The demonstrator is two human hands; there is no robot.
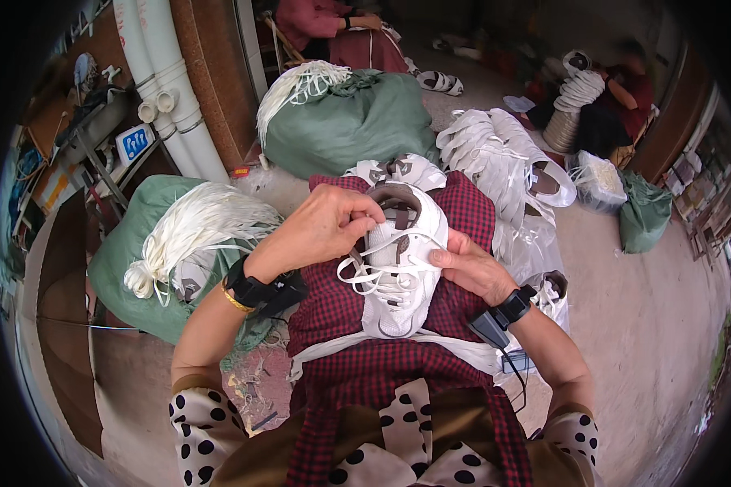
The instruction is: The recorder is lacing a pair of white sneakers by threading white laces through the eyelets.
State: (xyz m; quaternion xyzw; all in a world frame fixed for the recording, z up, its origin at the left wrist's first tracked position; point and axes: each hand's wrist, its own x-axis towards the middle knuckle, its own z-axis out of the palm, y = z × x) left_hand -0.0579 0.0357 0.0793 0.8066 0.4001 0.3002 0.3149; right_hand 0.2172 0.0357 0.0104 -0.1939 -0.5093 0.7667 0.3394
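Observation:
A white sneaker [414, 288] with a brown lining rests on my lap, its toe toward me. White shoelace [374, 276] runs through its front and hangs in loose loops at its left side. My left hand [333, 219] pinches at the left edge of the shoe's opening, fingertips together; what lies between them is hidden. On the other side, my right hand [475, 266] grips the sneaker, thumb on top and fingers underneath out of sight. Beyond this shoe lies another white shoe [414, 172], partly covered. A red-and-black checked apron [325, 304] spreads under everything.
Green sacks [357, 122] with bundles of white laces [207, 219] stand ahead and at left. Several white shoes [495, 146] are piled at right on clear plastic. Two people sit farther back. White pipes [166, 81] and a shelf [105, 154] line the left side.

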